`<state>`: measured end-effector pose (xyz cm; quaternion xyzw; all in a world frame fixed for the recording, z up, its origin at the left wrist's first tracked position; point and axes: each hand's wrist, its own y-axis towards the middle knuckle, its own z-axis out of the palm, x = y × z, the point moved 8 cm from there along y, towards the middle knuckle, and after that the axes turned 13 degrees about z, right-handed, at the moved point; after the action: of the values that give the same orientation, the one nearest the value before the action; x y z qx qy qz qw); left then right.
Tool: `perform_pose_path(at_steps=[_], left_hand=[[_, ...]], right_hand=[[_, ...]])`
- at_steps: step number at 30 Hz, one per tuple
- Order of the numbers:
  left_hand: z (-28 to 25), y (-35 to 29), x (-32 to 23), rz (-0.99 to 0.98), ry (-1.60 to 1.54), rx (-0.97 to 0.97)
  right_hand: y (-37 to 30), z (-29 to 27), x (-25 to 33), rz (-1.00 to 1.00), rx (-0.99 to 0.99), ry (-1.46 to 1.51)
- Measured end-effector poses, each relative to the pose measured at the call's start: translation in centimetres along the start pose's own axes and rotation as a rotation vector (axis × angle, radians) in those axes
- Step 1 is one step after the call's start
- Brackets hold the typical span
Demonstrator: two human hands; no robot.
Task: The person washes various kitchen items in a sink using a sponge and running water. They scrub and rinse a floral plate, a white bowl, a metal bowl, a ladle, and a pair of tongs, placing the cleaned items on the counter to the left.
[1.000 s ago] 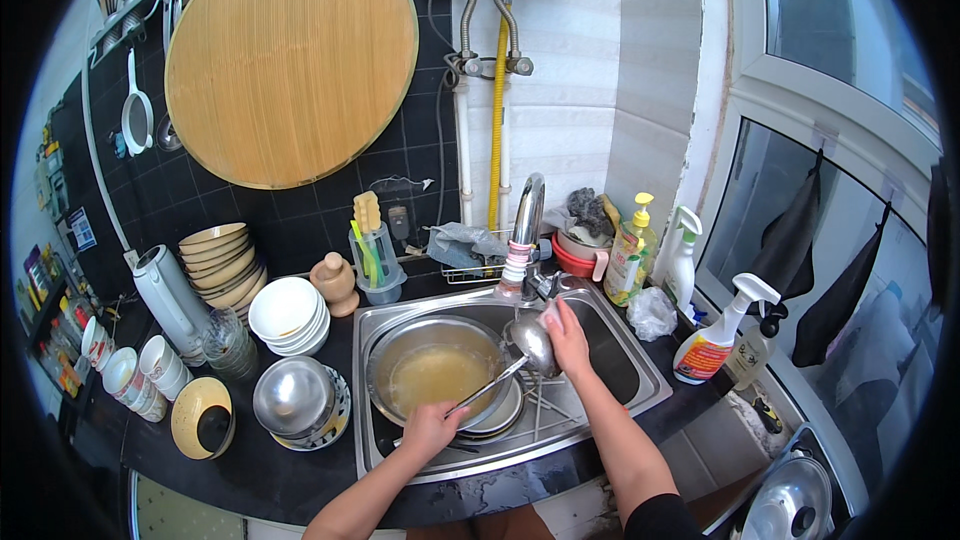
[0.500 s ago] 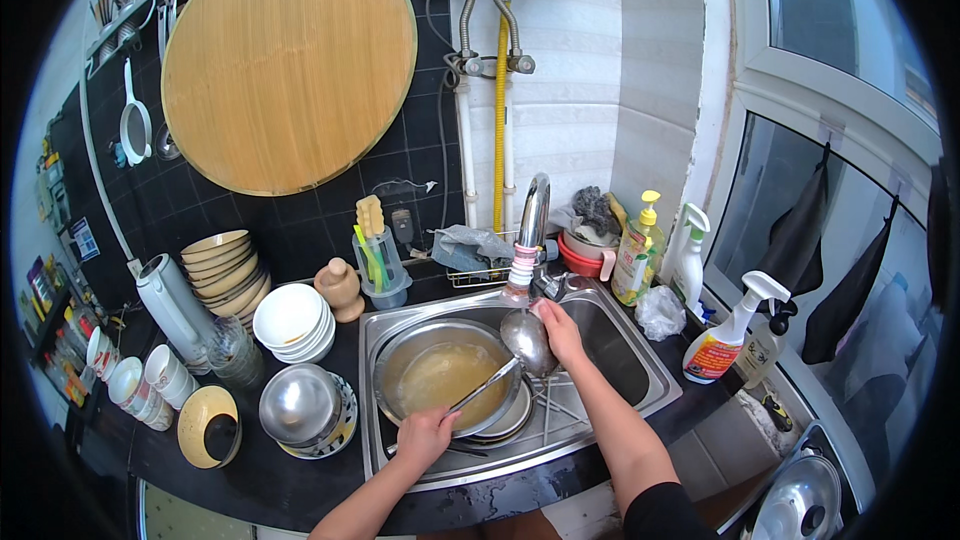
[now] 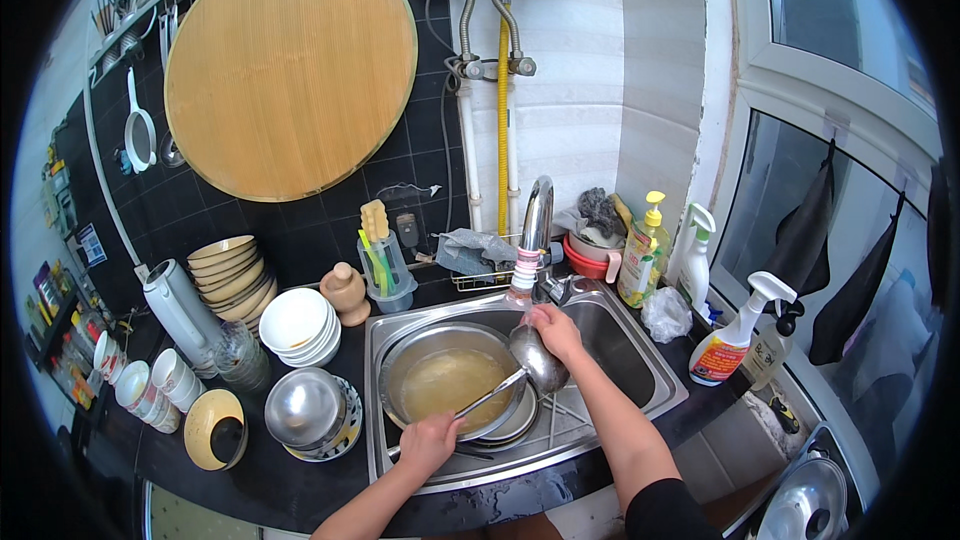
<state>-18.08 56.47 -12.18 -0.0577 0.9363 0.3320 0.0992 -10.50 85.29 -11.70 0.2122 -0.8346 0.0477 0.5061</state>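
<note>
A metal ladle [image 3: 541, 364] is held tilted over the sink [image 3: 655, 390], its bowl just below the faucet [image 3: 537, 220]. My left hand [image 3: 428, 442] is closed around the ladle's handle. My right hand [image 3: 554, 332] is closed at the far rim of the bowl; its fingertips are partly hidden, and I cannot make out whether a cloth is in them. Under the handle sits a large metal basin [image 3: 396, 372] of cloudy, yellowish water. Partly beneath the basin, several plates [image 3: 522, 422] lie in the sink.
Left of the sink stand white bowls [image 3: 297, 320], a metal bowl [image 3: 303, 408] on a patterned dish, stacked tan bowls [image 3: 232, 275] and a wooden mortar [image 3: 344, 292]. On the right are a yellow-pump soap bottle [image 3: 643, 252], a spray bottle [image 3: 722, 348] and a crumpled plastic bag [image 3: 665, 314].
The view has shifted slightly. My right hand has shifted a little on the ladle's bowl, its fingers now curled closer over the rim. My left hand keeps its hold on the handle.
</note>
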Motion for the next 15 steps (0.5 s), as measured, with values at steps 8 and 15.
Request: perform_pose_path(at_steps=[8,15], left_hand=[[0.2,0.2,0.1,-0.042,0.022,-0.013],[0.3,-0.1,1.1,-0.177,-0.112,-0.016]], right_hand=[[-7.3,2.0,7.4,-0.69,-0.026,-0.274],[-3.8,-0.8,3.0,-0.167,-0.252,-0.016]])
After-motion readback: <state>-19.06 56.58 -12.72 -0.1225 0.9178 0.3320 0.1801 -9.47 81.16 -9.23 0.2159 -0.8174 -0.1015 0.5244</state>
